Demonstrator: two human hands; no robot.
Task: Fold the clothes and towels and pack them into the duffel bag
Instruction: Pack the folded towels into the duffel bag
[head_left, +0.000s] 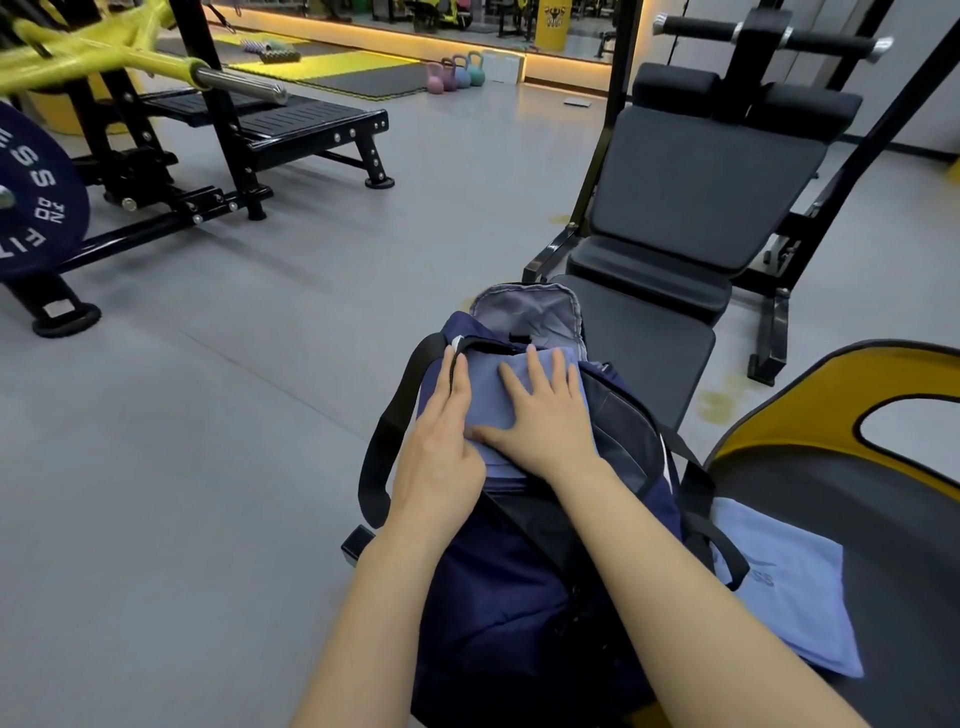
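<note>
the navy duffel bag (519, 582) sits on the black bench (660, 338), lengthwise along it, its flap thrown back at the far end and the mouth open. a folded blue towel (488, 395) lies in that mouth, and it looks to ride high, roughly level with the zip line rather than down inside. the right hand (540, 415) is spread flat on top of it, fingers straight, pressing and gripping nothing. the left hand (441, 457) lies along the near-left edge of the opening, fingers extended against the towel's side and the bag's rim; whether any fingertip hooks the fabric i cannot tell. a second folded blue towel (779, 587) waits on the dark seat pad (831, 488) at the right, just beside the bag and partly under a strap. the main risk, as i judge it, is that pressing in one spot skews the fold, so a corner bunches up or spills over the rim and later catches the zip. the soft bag could also sag or slide toward the bench's left edge under the push, since nothing braces it there. a crooked first layer would leave poor room for the waiting towel.
</note>
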